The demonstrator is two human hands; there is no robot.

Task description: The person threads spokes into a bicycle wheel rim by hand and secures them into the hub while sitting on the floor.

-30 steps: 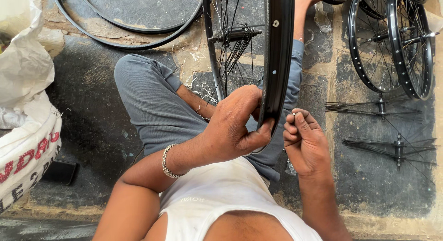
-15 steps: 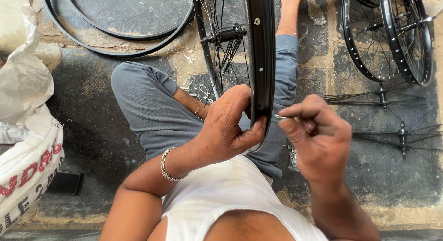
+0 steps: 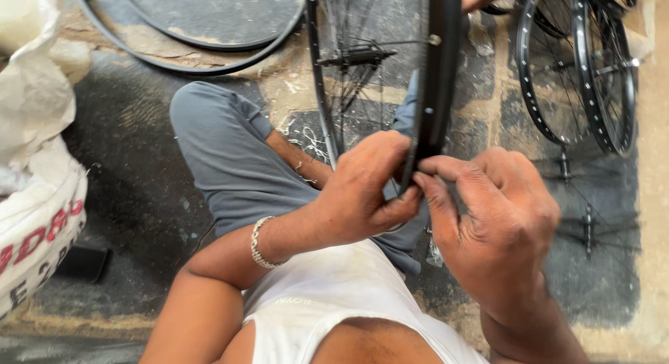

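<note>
Left hand (image 3: pixel 366 190) clenched around the lower edge of the black wheel rim (image 3: pixel 439 78), thumb pressed against its near side, fingers wrapped behind. Right hand (image 3: pixel 498 218) just beside it, fingertips pinched together and touching the rim right at the left thumb; whatever small part sits in that pinch too hidden to tell. Rim standing upright on edge between both hands, running up and away from them, spokes and hub (image 3: pixel 355 56) to its left. Silver bracelet (image 3: pixel 259 242) on the left wrist, below the rim. Grey-trousered knee (image 3: pixel 223 141) left of the rim. Loose tyre (image 3: pixel 202 50) on the floor farther left and above. White sack (image 3: pixel 35 197) well left of the rim. Two more spoked wheels (image 3: pixel 578 64) right of the rim.
</note>
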